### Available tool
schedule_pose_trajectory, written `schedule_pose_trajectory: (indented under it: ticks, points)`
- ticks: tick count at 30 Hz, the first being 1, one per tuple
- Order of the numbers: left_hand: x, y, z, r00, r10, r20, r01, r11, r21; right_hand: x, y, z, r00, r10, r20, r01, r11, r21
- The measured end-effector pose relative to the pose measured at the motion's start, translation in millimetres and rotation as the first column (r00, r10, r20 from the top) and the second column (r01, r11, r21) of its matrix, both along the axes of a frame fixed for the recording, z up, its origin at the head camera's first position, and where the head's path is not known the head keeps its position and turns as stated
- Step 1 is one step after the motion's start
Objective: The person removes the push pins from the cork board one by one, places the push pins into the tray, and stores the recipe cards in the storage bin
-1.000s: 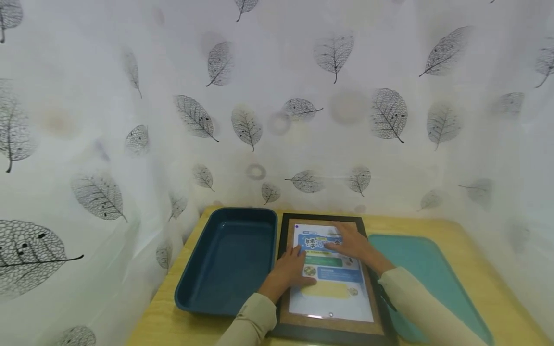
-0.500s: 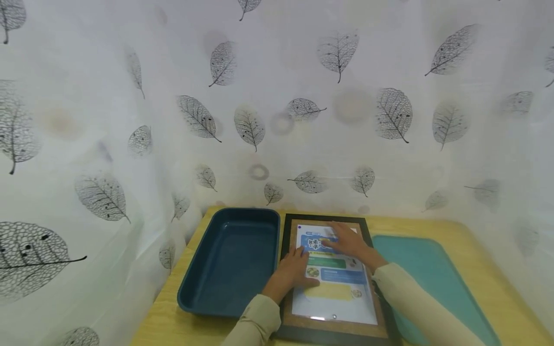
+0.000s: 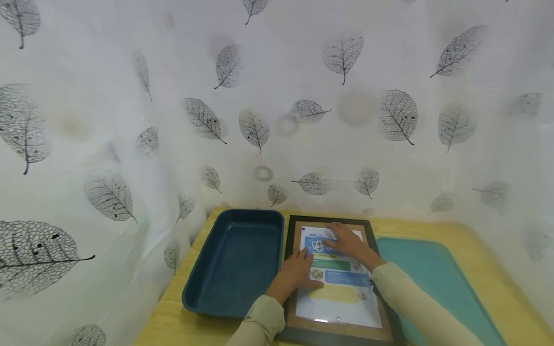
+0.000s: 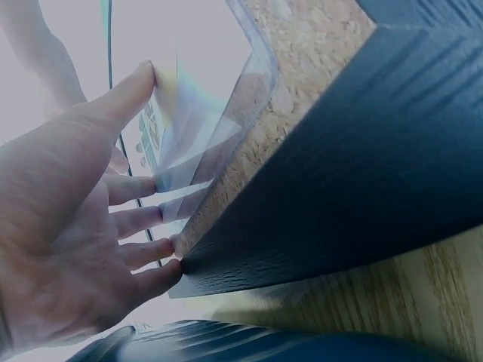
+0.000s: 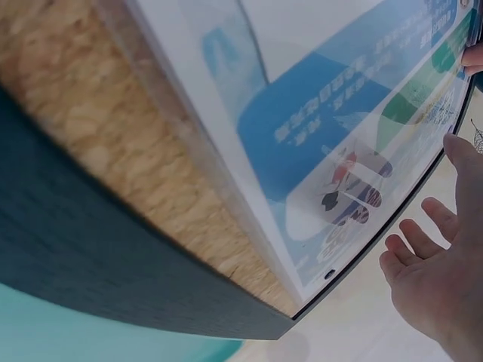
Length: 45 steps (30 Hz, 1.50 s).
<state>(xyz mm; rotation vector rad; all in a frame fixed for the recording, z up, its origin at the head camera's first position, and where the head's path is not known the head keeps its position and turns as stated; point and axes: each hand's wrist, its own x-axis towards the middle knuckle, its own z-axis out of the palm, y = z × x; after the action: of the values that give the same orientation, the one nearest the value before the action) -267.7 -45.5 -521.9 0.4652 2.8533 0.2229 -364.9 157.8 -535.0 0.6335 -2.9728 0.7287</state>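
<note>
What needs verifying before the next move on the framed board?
1. Hands positioned: ok. Left hand and right hand are both over the framed board.
2. Hands unloaded: ok. Neither grips anything.
3. Printed sheet within the board's edges: ok.
4. Sheet fully visible, head view: not ok. Both hands hide parts.
5. Board between dark blue tray and teal tray: ok.
6. Right fingertips touching sheet: cannot tell.

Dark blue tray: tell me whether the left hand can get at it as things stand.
Probably yes: the left hand, over the cork board, is close beside the dark blue tray, and nothing visible blocks the way.
</note>
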Motion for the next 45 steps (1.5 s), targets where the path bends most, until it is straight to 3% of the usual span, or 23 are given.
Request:
schedule_pose_trajectory:
  ticks: [4, 11, 19, 26, 34, 45]
  points:
    - [1.4, 1.7, 2.9, 1.0, -0.009, -0.024, 0.008, 0.999, -0.044, -1.7, -4, -1.5, 1.0, -0.005, 0.009, 0.005, 1.0, -0.002]
    - [3.0, 4.7, 6.1, 0.998, -0.016, -0.057, 0.009, 0.993, -0.12, -4.6, -11, -3.1, 0.998, 0.01, -0.059, -0.009, 1.0, 0.012]
    - [3.7, 4.5, 4.2, 0.995, -0.02, -0.093, 0.011, 0.996, -0.089, -8.2, -16, -4.2, 0.991, 0.035, -0.129, -0.035, 0.999, 0.0]
    - [4.2, 4.6, 7.1, 0.997, -0.007, -0.075, 0.0, 0.996, -0.085, -12.3, -23, -7.0, 0.996, 0.015, -0.088, -0.013, 1.0, 0.028]
    - [1.2, 9.1, 8.9, 0.996, -0.009, -0.088, 0.001, 0.996, -0.089, -20.4, -22, -8.9, 0.994, 0.008, -0.106, -0.007, 1.0, 0.009]
    - [-1.4, 7.0, -0.8, 0.997, 0.002, -0.078, -0.01, 0.995, -0.097, -26.5, -35, -16.3, 0.996, 0.016, -0.085, -0.018, 1.0, -0.024]
